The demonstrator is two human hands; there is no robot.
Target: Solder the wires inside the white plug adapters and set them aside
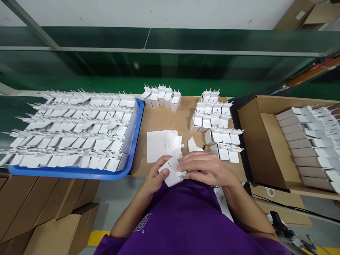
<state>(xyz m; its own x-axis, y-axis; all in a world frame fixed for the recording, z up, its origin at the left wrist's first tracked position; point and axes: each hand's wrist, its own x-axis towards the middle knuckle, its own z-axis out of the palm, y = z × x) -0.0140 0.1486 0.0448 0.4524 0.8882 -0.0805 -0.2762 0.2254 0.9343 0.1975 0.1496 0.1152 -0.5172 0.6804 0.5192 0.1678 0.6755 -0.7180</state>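
Close to my body, my left hand point(155, 179) grips a small white box point(172, 173) by its side, thumb on the face towards me. At the box's right end, the bent fingers of my right hand point(205, 166) close on a white part there, and they hide most of it. Just beyond the hands lies a flattened white sheet point(160, 143). A curved white piece point(193, 144) rests to the right of it, partly covered by my right hand.
On the left, a blue tray point(135, 138) carries rows of white boxes with pronged plugs on top. Similar boxes point(175, 101) stand at the back of the brown board point(162, 120), more boxes point(209, 120) to the right. An open carton point(261, 148) at far right holds others.
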